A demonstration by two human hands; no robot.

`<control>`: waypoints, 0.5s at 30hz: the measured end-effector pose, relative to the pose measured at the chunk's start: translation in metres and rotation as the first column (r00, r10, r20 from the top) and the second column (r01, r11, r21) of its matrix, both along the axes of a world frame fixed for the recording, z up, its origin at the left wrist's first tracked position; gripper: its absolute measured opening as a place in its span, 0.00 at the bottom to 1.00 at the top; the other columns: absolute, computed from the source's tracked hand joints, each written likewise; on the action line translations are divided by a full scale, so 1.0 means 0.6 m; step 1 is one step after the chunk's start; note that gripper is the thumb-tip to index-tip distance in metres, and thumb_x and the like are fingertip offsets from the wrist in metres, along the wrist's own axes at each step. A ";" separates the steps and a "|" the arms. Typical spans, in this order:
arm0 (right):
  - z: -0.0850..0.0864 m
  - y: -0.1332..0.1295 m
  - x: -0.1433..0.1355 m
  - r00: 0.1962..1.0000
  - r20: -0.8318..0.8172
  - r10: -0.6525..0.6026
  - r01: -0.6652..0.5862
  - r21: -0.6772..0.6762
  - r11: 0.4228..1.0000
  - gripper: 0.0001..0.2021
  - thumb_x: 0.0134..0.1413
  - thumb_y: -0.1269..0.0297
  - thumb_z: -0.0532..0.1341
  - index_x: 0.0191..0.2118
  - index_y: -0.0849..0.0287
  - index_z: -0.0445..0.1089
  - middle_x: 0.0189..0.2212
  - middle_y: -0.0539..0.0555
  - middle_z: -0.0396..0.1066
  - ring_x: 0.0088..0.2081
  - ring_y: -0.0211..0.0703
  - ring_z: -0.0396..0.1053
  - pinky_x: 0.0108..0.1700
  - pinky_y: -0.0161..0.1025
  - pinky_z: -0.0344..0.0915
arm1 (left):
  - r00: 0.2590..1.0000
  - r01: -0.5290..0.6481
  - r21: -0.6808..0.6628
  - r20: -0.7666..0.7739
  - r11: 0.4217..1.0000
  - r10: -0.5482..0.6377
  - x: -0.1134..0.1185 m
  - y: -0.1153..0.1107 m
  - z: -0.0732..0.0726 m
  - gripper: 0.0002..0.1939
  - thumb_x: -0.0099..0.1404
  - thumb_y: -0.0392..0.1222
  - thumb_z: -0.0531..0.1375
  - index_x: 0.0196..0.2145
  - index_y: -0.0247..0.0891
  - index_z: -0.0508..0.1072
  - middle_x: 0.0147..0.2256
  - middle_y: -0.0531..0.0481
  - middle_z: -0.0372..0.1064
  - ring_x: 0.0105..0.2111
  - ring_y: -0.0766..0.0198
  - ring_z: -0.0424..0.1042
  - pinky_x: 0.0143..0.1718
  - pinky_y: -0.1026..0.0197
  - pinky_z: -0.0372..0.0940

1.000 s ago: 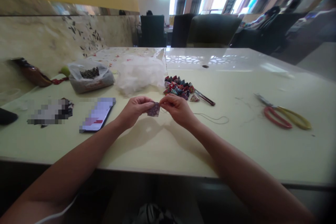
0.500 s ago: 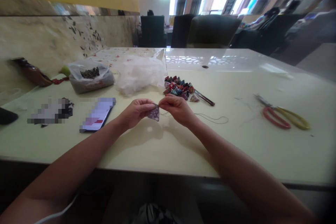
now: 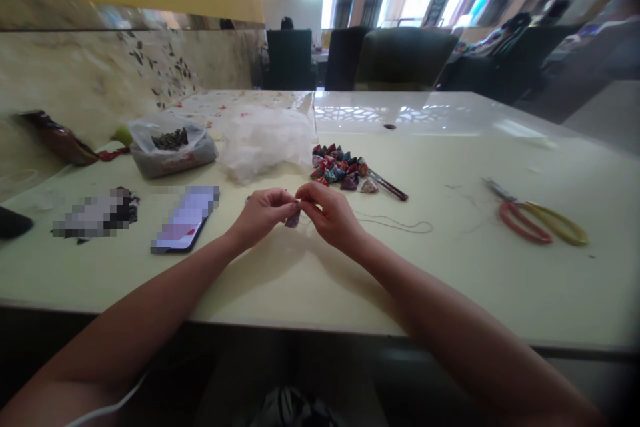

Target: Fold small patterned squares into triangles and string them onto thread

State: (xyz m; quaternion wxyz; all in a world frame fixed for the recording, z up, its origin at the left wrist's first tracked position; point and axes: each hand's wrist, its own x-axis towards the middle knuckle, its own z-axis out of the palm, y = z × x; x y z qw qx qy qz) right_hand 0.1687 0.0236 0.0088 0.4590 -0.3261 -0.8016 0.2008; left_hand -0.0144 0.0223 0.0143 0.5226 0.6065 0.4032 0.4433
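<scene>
One left hand [image 3: 260, 215]: pinches the purple fabric piece [image 3: 292, 221].
Fabric piece: between both hands, above table [image 3: 300, 300]; looks unfinished.
Right hand [image 3: 327, 211]: fingertips pressed together at its upper edge, can't tell on what.
Pile [image 3: 336, 165]: many shaped pieces, look done.
Thread [image 3: 423, 231]: lies looped, right.

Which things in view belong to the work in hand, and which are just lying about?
Belong:
patterned cloth piece, where left hand and right hand meet
thread, trailing beside the right hand
probably colourful cloth bundles, white fluff, scissors

Apparently just lying about:
phone
green round thing
brown object at far left
</scene>
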 end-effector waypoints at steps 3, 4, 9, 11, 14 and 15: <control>0.000 -0.002 0.002 0.994 0.102 -0.036 0.033 0.029 0.999 0.07 0.66 0.68 0.55 0.36 0.58 0.68 0.34 0.54 0.70 0.35 0.40 0.66 0.39 0.37 0.61 | 0.993 -0.028 0.103 -0.109 0.994 0.040 0.001 -0.002 -0.004 0.14 0.57 0.49 0.70 0.26 0.35 0.75 0.23 0.51 0.73 0.24 0.68 0.69 0.30 0.64 0.64; 0.000 -0.002 0.002 0.990 0.136 -0.048 0.043 0.043 0.998 0.08 0.66 0.68 0.54 0.37 0.58 0.69 0.35 0.54 0.69 0.36 0.41 0.66 0.39 0.37 0.61 | 0.990 -0.030 0.124 -0.136 0.992 0.047 0.001 -0.002 -0.006 0.14 0.58 0.49 0.69 0.26 0.35 0.75 0.23 0.51 0.73 0.25 0.67 0.69 0.30 0.64 0.64; 0.002 -0.002 0.001 0.964 0.257 -0.074 0.038 0.142 0.989 0.08 0.66 0.72 0.53 0.38 0.58 0.69 0.38 0.57 0.68 0.38 0.43 0.65 0.40 0.39 0.61 | 0.972 -0.026 0.195 -0.226 0.981 0.071 0.001 0.000 -0.010 0.13 0.59 0.48 0.67 0.26 0.35 0.75 0.24 0.51 0.72 0.26 0.67 0.68 0.31 0.63 0.63; 0.003 -0.002 -0.001 0.961 0.269 -0.067 0.018 0.180 0.983 0.09 0.65 0.73 0.53 0.36 0.59 0.68 0.37 0.57 0.68 0.37 0.43 0.64 0.39 0.39 0.61 | 0.969 -0.004 0.211 -0.241 0.978 0.055 0.001 -0.001 -0.008 0.12 0.59 0.47 0.66 0.26 0.35 0.74 0.25 0.51 0.71 0.26 0.66 0.68 0.31 0.63 0.63; 0.008 -0.006 -0.004 0.984 0.177 -0.027 -0.017 0.244 0.970 0.10 0.65 0.73 0.53 0.32 0.58 0.66 0.34 0.56 0.67 0.36 0.42 0.63 0.40 0.40 0.61 | 0.966 0.036 0.220 -0.257 0.975 0.022 0.004 -0.005 -0.005 0.13 0.61 0.47 0.64 0.27 0.35 0.73 0.25 0.51 0.70 0.27 0.66 0.67 0.31 0.62 0.63; 0.012 -0.010 -0.005 0.994 0.109 -0.006 -0.021 0.249 0.968 0.10 0.65 0.72 0.53 0.32 0.58 0.66 0.34 0.56 0.67 0.36 0.42 0.64 0.40 0.40 0.62 | 0.962 0.032 0.229 -0.270 0.973 0.032 0.005 -0.006 -0.004 0.12 0.60 0.47 0.64 0.27 0.35 0.73 0.25 0.51 0.70 0.27 0.66 0.67 0.30 0.63 0.62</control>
